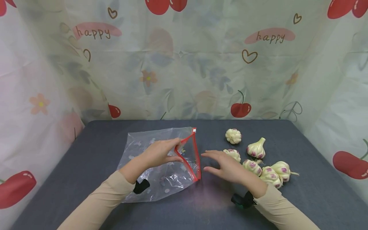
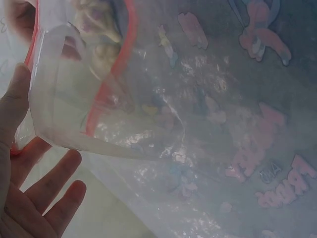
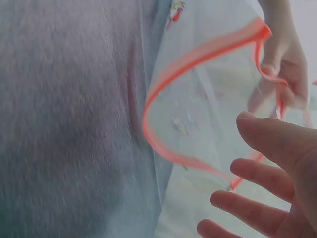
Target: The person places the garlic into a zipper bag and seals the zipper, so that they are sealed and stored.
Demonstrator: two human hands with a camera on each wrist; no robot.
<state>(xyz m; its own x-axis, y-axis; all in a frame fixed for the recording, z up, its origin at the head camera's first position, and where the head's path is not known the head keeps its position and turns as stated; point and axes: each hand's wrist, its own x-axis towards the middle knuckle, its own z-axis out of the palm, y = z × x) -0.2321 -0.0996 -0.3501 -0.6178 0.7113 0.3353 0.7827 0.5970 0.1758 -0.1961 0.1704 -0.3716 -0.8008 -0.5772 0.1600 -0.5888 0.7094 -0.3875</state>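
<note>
Left hand [image 1: 158, 155]: grip pinching red rim [image 1: 196, 153] of clear bag [image 1: 169, 179] (gaping). Right hand [image 1: 225, 166]: grip spread, beside garlic bulbs [image 1: 256, 149] at right.

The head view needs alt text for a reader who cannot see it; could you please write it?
A person's left hand holds open a clear plastic bag with red edging on a dark table, while the empty right hand hovers beside it. Six garlic bulbs lie to the right.
</note>
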